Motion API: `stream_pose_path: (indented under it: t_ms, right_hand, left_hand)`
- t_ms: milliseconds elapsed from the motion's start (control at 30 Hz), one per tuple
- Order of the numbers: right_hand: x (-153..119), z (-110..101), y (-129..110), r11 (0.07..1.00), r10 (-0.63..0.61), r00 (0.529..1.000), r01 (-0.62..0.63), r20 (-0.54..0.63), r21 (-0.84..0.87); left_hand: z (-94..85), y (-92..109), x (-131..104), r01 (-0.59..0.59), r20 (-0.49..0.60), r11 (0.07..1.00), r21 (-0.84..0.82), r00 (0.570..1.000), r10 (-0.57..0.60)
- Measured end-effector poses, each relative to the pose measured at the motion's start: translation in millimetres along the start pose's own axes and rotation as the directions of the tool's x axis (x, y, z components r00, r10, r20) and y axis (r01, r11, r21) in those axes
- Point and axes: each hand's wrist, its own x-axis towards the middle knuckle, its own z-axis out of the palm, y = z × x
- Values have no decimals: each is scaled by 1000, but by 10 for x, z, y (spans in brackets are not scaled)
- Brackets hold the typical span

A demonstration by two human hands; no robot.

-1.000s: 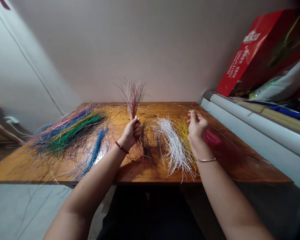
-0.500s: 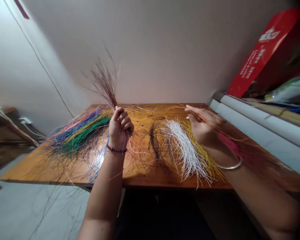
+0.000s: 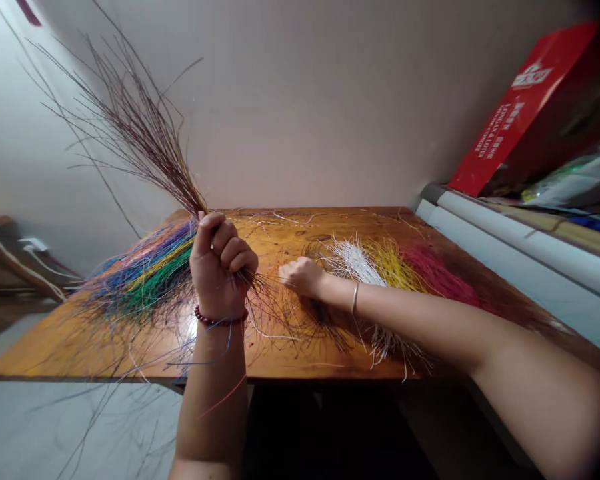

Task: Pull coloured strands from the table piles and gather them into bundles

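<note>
My left hand (image 3: 224,257) is wrapped round a bundle of dark brown wire-like strands (image 3: 155,143). They fan up and to the left, with short ends poking out below the fist. Low over the table's middle, my right hand (image 3: 301,277) has its fingers curled in among loose thin orange strands (image 3: 280,303). Whatever those fingers hold is hidden. A bunch of black strands (image 3: 325,313) lies partly under the right wrist. White strands (image 3: 355,259) run beneath the right forearm, beside yellow strands (image 3: 390,260) and magenta strands (image 3: 440,273).
On the table's left (image 3: 45,353) lies a spread of multicoloured strands (image 3: 145,267), green, yellow, blue and purple. Stray ends hang over the front edge. Grey-white rolls (image 3: 530,233) line the right side, with a red box (image 3: 525,100) above. The wall stands behind.
My right hand has moved left and down from beyond the yellow strands to the orange ones; the orange strands it held no longer show. My left hand's bundle has tilted left and come nearer.
</note>
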Motion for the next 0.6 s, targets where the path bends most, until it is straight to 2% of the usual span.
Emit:
stream_pose_path:
  t_ms: [67, 167, 233, 300, 333, 367, 400, 467, 500, 533, 600]
  right_hand:
    - [19, 9, -100, 1000, -17, 998, 17, 57, -1]
    - [-63, -142, -108, 993, 114, 990, -116, 81, 25]
    - [-182, -295, 0, 970, 230, 973, -231, 22, 82]
    - [-331, -427, 171, 901, 359, 932, -331, -55, 282]
    - [-408, -473, 264, 815, 433, 900, -363, -58, 453]
    - [-485, -502, 355, 673, 501, 865, -372, -23, 639]
    - [-559, -515, 437, 483, 546, 837, -355, 41, 801]
    - [-699, -501, 563, 92, 567, 808, -259, 163, 962]
    - [-764, -478, 605, -50, 568, 800, -201, 193, 978]
    - [-823, -446, 634, -147, 572, 795, -144, 203, 979]
    - [-919, -366, 668, -256, 596, 778, -51, 199, 965]
  left_hand:
    - [12, -2, 1, 40, -2, 999, 7, 999, -40]
    - [32, -80, 26, 144, -6, 989, 31, 990, -143]
    - [47, -197, 51, 223, -27, 971, 91, 975, -221]
    - [52, -366, 80, 299, -61, 934, 193, 954, -293]
    - [47, -465, 96, 332, -80, 910, 250, 943, -322]
    - [35, -572, 113, 358, -99, 882, 305, 934, -344]
    - [17, -681, 132, 380, -116, 855, 353, 925, -363]
    - [-37, -898, 173, 410, -140, 807, 426, 911, -389]
    - [-70, -999, 194, 423, -149, 783, 456, 904, -401]
    - [-104, -1090, 213, 433, -160, 759, 486, 898, -410]
    - [-168, -1238, 242, 456, -197, 702, 547, 885, -421]
